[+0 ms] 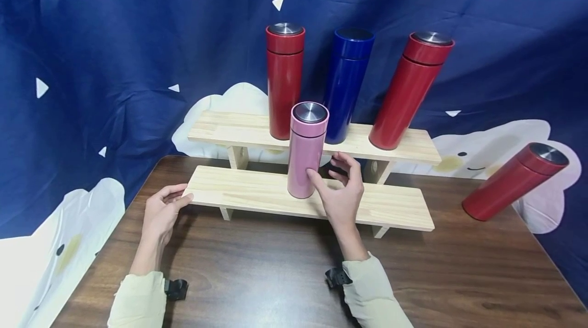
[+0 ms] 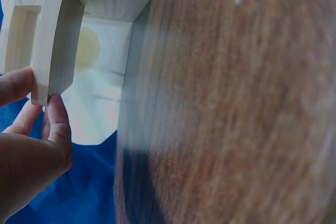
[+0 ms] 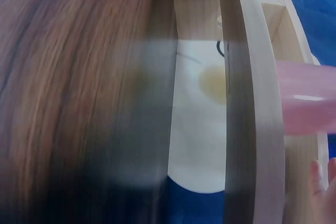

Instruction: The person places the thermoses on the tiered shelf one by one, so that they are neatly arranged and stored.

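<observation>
A pink thermos flask (image 1: 305, 159) with a steel-topped lid stands upright on the lower board of a two-step wooden shelf (image 1: 257, 190). My right hand (image 1: 342, 193) is just right of the flask, thumb tip close to its side and the other fingers spread apart from it. In the right wrist view, fingertips (image 3: 317, 182) show near the pink flask (image 3: 307, 97), with a gap between. My left hand (image 1: 162, 211) pinches the left end of the lower board, thumb on top. The left wrist view shows its fingers (image 2: 59, 114) gripping the board's end (image 2: 55, 66).
On the upper board stand a red flask (image 1: 285, 83), a blue flask (image 1: 349, 83) and another red flask (image 1: 409, 93). One more red flask (image 1: 510, 182) stands on the brown table (image 1: 257, 277) at the right. A blue curtain (image 1: 138, 37) with cloud patterns hangs behind.
</observation>
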The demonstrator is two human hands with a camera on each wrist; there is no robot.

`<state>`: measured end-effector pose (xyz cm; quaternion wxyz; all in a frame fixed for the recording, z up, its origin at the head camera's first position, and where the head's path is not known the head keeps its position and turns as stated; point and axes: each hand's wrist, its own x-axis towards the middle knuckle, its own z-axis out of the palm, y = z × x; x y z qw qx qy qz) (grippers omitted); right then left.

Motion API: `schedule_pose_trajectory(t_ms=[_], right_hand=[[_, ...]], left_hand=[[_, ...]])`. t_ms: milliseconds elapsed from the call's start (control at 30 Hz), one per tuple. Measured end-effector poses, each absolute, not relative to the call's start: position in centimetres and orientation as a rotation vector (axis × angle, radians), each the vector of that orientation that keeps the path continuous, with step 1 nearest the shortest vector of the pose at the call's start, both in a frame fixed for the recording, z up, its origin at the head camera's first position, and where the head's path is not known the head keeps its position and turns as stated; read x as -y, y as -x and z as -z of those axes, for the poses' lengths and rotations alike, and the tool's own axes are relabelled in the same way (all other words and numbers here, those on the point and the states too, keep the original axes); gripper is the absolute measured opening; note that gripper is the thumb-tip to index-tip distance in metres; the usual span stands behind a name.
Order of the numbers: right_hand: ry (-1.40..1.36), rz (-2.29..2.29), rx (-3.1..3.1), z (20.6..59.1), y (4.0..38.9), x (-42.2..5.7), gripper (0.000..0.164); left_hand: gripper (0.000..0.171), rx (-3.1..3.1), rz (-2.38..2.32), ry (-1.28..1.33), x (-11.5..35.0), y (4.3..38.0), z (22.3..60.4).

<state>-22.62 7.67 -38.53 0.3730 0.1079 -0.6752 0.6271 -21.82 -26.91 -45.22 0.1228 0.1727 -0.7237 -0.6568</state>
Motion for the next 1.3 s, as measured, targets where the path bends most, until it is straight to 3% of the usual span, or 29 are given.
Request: schedule_pose_trajectory(t_ms=[467, 867, 1300], right_hand=[[-0.206, -1.539, 1.727, 38.6, 22.3, -11.3, 0.055], [-0.111, -1.47, 1.726, 41.7, 24.3, -15.2, 0.06], [0.019, -1.463, 1.703, 38.9, 22.1, -17.0, 0.057]], left_hand=[[0.04, 2.142, 1.896, -0.519, 26.9, 21.8, 45.2], [0.04, 2.153, 1.883, -0.531, 26.8, 21.8, 45.0], [0.04, 2.118, 1.909, -0.524, 26.7, 21.8, 45.0]])
